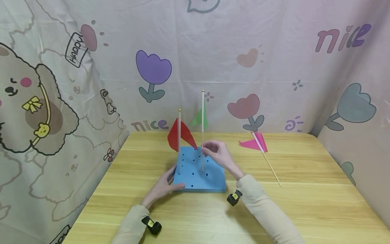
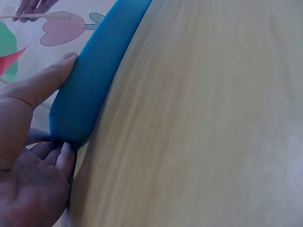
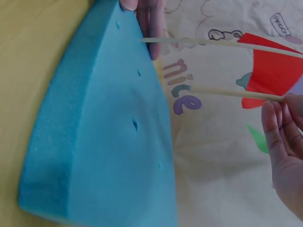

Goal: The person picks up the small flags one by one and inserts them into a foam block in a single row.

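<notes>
A blue foam block (image 1: 198,181) with several small holes in its top lies on the table. My left hand (image 1: 162,186) grips its near left corner, the thumb on the upper edge and the fingers along the side. A red flag (image 1: 174,137) stands upright on its stick in a hole at the block's left. Between thumb and fingertips, my right hand (image 1: 218,155) pinches the stick of a green flag (image 1: 200,119), held upright over the block. In the right wrist view that stick's lower end (image 3: 199,90) hangs free, apart from the foam.
To the right, a pink flag (image 1: 252,144) on a stick lies on the wooden table (image 1: 304,203). A printed cloth (image 1: 189,67) hangs behind the table and along its sides. Each sleeve has a small black camera at the wrist.
</notes>
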Demonstrator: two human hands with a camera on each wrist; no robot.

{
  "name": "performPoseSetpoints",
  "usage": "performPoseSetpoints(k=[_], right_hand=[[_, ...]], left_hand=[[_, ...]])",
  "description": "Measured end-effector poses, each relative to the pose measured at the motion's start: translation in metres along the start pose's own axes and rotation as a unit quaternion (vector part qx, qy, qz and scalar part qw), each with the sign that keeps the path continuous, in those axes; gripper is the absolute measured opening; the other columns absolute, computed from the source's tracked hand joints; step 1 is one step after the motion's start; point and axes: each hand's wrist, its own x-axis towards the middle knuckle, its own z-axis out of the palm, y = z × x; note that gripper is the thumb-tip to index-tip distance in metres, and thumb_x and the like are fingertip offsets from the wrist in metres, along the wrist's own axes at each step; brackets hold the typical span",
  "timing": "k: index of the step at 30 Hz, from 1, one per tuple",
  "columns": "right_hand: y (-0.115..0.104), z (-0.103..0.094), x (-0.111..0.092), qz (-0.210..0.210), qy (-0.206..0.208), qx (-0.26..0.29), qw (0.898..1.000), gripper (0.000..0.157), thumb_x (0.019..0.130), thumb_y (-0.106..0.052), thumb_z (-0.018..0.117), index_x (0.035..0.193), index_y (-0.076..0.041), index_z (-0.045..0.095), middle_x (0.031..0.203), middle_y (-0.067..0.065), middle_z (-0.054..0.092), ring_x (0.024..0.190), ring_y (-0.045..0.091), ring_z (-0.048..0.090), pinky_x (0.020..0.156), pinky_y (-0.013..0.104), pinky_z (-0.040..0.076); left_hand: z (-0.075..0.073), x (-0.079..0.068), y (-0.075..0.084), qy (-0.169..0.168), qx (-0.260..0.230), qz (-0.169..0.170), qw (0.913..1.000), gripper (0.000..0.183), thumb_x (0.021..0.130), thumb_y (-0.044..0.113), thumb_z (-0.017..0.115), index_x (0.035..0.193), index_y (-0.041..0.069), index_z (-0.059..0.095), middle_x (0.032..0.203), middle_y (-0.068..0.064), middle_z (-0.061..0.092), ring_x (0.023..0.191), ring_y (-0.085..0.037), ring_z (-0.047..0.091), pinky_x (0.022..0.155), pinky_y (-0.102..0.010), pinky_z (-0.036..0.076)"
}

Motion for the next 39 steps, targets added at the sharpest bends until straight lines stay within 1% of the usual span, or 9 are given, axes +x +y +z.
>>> performPoseSetpoints(k=[4, 7, 14, 21, 26, 29, 32, 36, 39], right_hand=[[0.003, 0.006, 0.001, 0.002, -0.003, 0.000, 1.000, 0.020, 0.095, 0.000, 0.066, 0.110, 0.012, 0.068, 0.101, 0.033, 0.071, 0.085, 0.044, 0.071, 0.076, 0.024, 0.065], [0.006, 0.009, 0.001, 0.003, -0.008, -0.007, 1.000, 0.023, 0.095, -0.003, 0.067, 0.112, 0.011, 0.068, 0.103, 0.031, 0.071, 0.088, 0.046, 0.071, 0.078, 0.027, 0.065], [0.011, 0.017, 0.001, 0.005, -0.010, -0.022, 1.000, 0.020, 0.095, -0.005, 0.067, 0.112, 0.006, 0.069, 0.105, 0.030, 0.071, 0.086, 0.038, 0.072, 0.080, 0.028, 0.065], [0.019, 0.025, 0.001, 0.000, 0.006, -0.031, 1.000, 0.016, 0.095, -0.005, 0.068, 0.109, 0.003, 0.071, 0.102, 0.024, 0.074, 0.085, 0.025, 0.073, 0.084, 0.029, 0.065], [0.023, 0.029, 0.000, -0.001, 0.010, -0.019, 1.000, 0.018, 0.094, -0.003, 0.068, 0.110, 0.005, 0.070, 0.106, 0.030, 0.072, 0.090, 0.035, 0.074, 0.087, 0.033, 0.065], [0.024, 0.032, 0.000, 0.011, 0.002, -0.019, 1.000, 0.019, 0.094, 0.000, 0.066, 0.112, 0.008, 0.069, 0.108, 0.033, 0.070, 0.095, 0.042, 0.073, 0.089, 0.034, 0.064], [0.009, 0.033, -0.003, 0.020, -0.009, -0.020, 1.000, 0.020, 0.094, 0.002, 0.065, 0.112, 0.011, 0.067, 0.109, 0.034, 0.069, 0.097, 0.044, 0.072, 0.091, 0.034, 0.064], [-0.013, 0.032, -0.008, 0.022, -0.015, -0.025, 0.999, 0.019, 0.094, 0.003, 0.064, 0.112, 0.011, 0.067, 0.109, 0.034, 0.070, 0.098, 0.043, 0.072, 0.093, 0.036, 0.063], [-0.014, 0.033, -0.009, 0.021, -0.016, -0.030, 0.999, 0.020, 0.094, 0.002, 0.065, 0.112, 0.011, 0.067, 0.109, 0.033, 0.070, 0.098, 0.043, 0.072, 0.094, 0.039, 0.063]], left_hand=[[0.000, 0.000, -0.001, 0.001, 0.004, 0.000, 1.0000, 0.101, 0.088, 0.029, 0.079, 0.163, 0.013, 0.013, 0.171, -0.016, 0.010, 0.154, -0.040, 0.023, 0.122, -0.045, 0.033], [0.000, 0.001, -0.002, 0.001, 0.002, 0.002, 1.0000, 0.100, 0.088, 0.028, 0.079, 0.163, 0.013, 0.014, 0.171, -0.016, 0.010, 0.154, -0.040, 0.023, 0.122, -0.045, 0.033], [0.000, 0.001, -0.004, 0.000, -0.003, 0.004, 1.0000, 0.099, 0.089, 0.027, 0.078, 0.163, 0.014, 0.014, 0.171, -0.016, 0.010, 0.155, -0.039, 0.022, 0.122, -0.046, 0.032], [-0.001, 0.001, -0.002, -0.004, -0.005, 0.013, 0.9999, 0.100, 0.089, 0.026, 0.078, 0.163, 0.013, 0.013, 0.171, -0.017, 0.010, 0.155, -0.039, 0.021, 0.122, -0.047, 0.032], [-0.001, 0.000, 0.000, -0.005, -0.008, 0.012, 0.9999, 0.101, 0.088, 0.027, 0.079, 0.163, 0.011, 0.012, 0.170, -0.018, 0.010, 0.155, -0.040, 0.021, 0.122, -0.047, 0.031], [-0.001, -0.001, 0.001, -0.005, -0.007, 0.011, 0.9999, 0.101, 0.088, 0.027, 0.079, 0.163, 0.011, 0.012, 0.170, -0.018, 0.010, 0.154, -0.040, 0.021, 0.123, -0.047, 0.032], [-0.001, 0.000, 0.001, -0.005, -0.005, 0.013, 0.9999, 0.101, 0.089, 0.027, 0.079, 0.163, 0.011, 0.012, 0.170, -0.018, 0.010, 0.154, -0.040, 0.022, 0.123, -0.048, 0.031], [-0.001, 0.000, 0.000, -0.005, -0.006, 0.016, 0.9998, 0.100, 0.089, 0.027, 0.078, 0.163, 0.011, 0.012, 0.170, -0.018, 0.010, 0.154, -0.040, 0.022, 0.123, -0.048, 0.031], [-0.001, 0.000, 0.000, -0.006, -0.008, 0.018, 0.9998, 0.100, 0.089, 0.026, 0.078, 0.163, 0.012, 0.012, 0.170, -0.018, 0.010, 0.154, -0.040, 0.021, 0.123, -0.048, 0.031]])
